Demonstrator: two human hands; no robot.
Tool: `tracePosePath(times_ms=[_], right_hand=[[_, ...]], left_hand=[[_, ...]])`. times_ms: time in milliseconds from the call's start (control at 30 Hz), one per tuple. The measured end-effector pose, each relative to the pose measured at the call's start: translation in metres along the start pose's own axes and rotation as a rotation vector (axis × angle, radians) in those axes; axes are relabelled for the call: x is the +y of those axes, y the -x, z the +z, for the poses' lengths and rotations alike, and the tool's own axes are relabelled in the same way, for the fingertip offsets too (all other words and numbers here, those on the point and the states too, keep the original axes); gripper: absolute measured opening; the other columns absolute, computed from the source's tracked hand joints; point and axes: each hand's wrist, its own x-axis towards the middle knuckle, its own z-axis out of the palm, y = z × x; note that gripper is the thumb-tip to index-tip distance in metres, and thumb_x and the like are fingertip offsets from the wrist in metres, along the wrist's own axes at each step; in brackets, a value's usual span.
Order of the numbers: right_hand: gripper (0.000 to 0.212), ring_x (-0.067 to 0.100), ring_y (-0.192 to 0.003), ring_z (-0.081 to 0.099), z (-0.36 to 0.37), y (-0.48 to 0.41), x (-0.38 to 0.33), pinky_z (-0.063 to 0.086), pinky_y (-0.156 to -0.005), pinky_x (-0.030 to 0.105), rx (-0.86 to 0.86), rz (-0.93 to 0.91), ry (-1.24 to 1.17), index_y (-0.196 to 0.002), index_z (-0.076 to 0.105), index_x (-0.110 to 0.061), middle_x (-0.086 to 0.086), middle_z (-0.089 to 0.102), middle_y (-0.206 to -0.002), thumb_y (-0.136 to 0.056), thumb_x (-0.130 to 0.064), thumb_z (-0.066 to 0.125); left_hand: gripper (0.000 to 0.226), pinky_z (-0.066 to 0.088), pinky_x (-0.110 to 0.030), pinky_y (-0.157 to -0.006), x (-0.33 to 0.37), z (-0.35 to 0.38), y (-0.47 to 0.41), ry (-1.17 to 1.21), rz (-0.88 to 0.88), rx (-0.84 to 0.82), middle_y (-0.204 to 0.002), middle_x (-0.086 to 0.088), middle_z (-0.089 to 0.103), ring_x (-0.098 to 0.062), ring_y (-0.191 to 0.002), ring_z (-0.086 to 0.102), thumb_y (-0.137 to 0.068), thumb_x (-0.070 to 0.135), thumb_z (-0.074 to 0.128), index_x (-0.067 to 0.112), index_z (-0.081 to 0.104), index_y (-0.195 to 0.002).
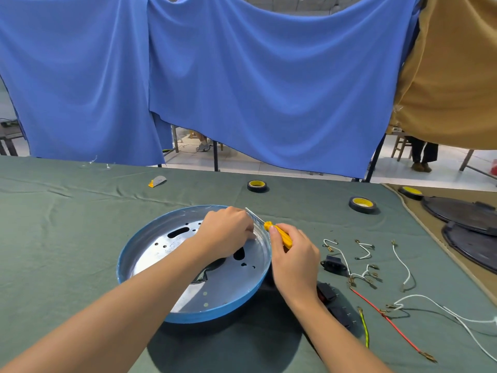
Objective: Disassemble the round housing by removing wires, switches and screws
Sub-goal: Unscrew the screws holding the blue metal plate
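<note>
Rightward wires, switches; right fingers grip screwdriver; left fingers curled in housing, hold unclear.

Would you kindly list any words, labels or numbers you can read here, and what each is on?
None is legible.
Tape rolls: the yellow cores may carry print, too blurred to read.
Screwdriver: no readable marking.
</note>
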Motion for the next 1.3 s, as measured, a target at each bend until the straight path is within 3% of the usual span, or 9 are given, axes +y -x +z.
tracePosePath(times_ms=[133,233,400,733,1000,1067,1167,1300], right_hand=[[0.018,0.005,-0.074,0.054,0.000,0.000,0.002,0.032,-0.064,0.003,-0.006,-0.003,-0.003,-0.100,0.072,-0.015,-0.011,0.060,-0.081,-0.094,-0.028,0.061],[0.017,0.004,-0.074,0.055,0.000,0.000,0.002,0.034,-0.063,0.004,-0.010,-0.002,-0.013,-0.098,0.072,-0.016,-0.011,0.061,-0.081,-0.094,-0.029,0.061],[0.016,0.002,-0.072,0.054,0.001,0.000,0.003,0.033,-0.062,0.002,-0.003,-0.002,-0.007,-0.098,0.072,-0.016,-0.009,0.063,-0.081,-0.094,-0.028,0.061],[0.017,0.000,-0.073,0.053,0.001,-0.001,0.002,0.033,-0.061,0.001,-0.006,-0.008,0.002,-0.099,0.071,-0.017,-0.012,0.062,-0.082,-0.094,-0.029,0.061],[0.016,-0.007,-0.073,0.052,0.000,-0.002,0.001,0.035,-0.060,0.000,-0.020,-0.005,0.004,-0.100,0.071,-0.017,-0.012,0.061,-0.082,-0.094,-0.028,0.059],[0.020,-0.001,-0.074,0.054,-0.001,-0.004,0.000,0.036,-0.061,0.002,-0.076,0.002,0.008,-0.102,0.071,-0.018,-0.011,0.062,-0.084,-0.096,-0.029,0.056],[0.025,0.006,-0.076,0.056,-0.007,-0.013,0.000,0.036,-0.059,0.009,-0.293,0.063,0.015,-0.097,0.068,-0.019,-0.008,0.065,-0.081,-0.100,-0.032,0.047],[0.033,0.022,-0.084,0.059,-0.022,-0.032,0.000,0.046,-0.071,0.033,-0.521,0.204,0.088,-0.089,0.061,-0.013,-0.002,0.064,-0.079,-0.101,-0.037,0.041]], left_hand=[[0.032,0.040,-0.033,-0.065,0.003,0.003,0.000,-0.018,-0.015,0.014,-0.104,0.000,0.066,-0.024,-0.092,0.060,-0.099,0.045,0.048,0.019,0.068,-0.097],[0.027,0.041,-0.032,-0.068,-0.001,0.001,0.002,0.045,-0.028,0.004,-0.104,0.005,0.066,-0.022,-0.096,0.060,-0.095,0.049,0.054,0.026,0.067,-0.097],[0.021,0.050,-0.034,-0.076,-0.005,-0.006,0.005,0.130,0.009,-0.042,-0.111,0.015,0.067,-0.017,-0.104,0.059,-0.094,0.035,0.059,0.038,0.070,-0.112],[0.019,0.054,-0.040,-0.078,0.001,-0.002,0.003,0.047,0.012,-0.013,-0.111,0.006,0.067,-0.023,-0.101,0.060,-0.095,0.035,0.054,0.033,0.071,-0.104],[0.016,0.047,-0.030,-0.069,0.003,-0.009,-0.003,0.171,-0.067,0.050,-0.099,0.011,0.069,-0.016,-0.090,0.060,-0.086,0.034,0.059,0.031,0.073,-0.093],[0.015,0.044,-0.029,-0.067,0.002,-0.014,-0.005,0.196,-0.079,0.067,-0.095,0.013,0.068,-0.014,-0.089,0.060,-0.085,0.034,0.061,0.031,0.073,-0.093],[0.011,0.044,-0.028,-0.068,-0.001,-0.020,-0.005,0.221,-0.099,0.075,-0.085,0.017,0.063,-0.012,-0.090,0.062,-0.083,0.032,0.063,0.031,0.072,-0.089],[0.003,0.046,-0.029,-0.070,-0.005,-0.027,-0.004,0.267,-0.121,0.087,-0.079,0.020,0.060,-0.010,-0.088,0.061,-0.084,0.034,0.066,0.032,0.069,-0.084]])
